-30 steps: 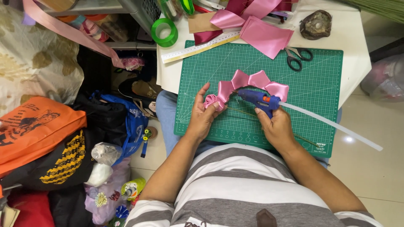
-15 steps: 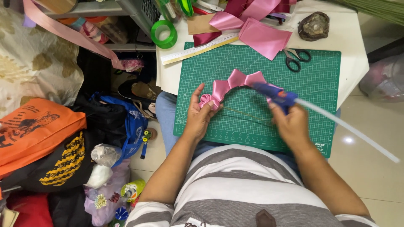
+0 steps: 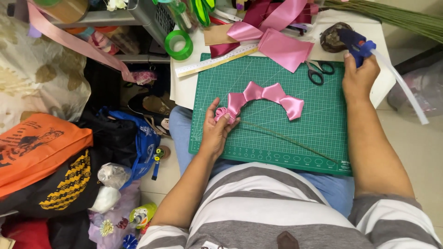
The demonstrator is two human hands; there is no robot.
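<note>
Head view: green cutting mat on white table, bags crowding floor; left hand pinches pink ribbon.

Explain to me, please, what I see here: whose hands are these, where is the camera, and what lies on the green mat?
The camera sits on a person's head and looks down, so the hands are that person's own. The left hand pinches the rolled end of a folded pink ribbon strip on the green cutting mat. The right hand holds a blue glue gun at the mat's far corner. A thin green stem and scissors also lie on the mat; a ruler lies beside it.
</note>
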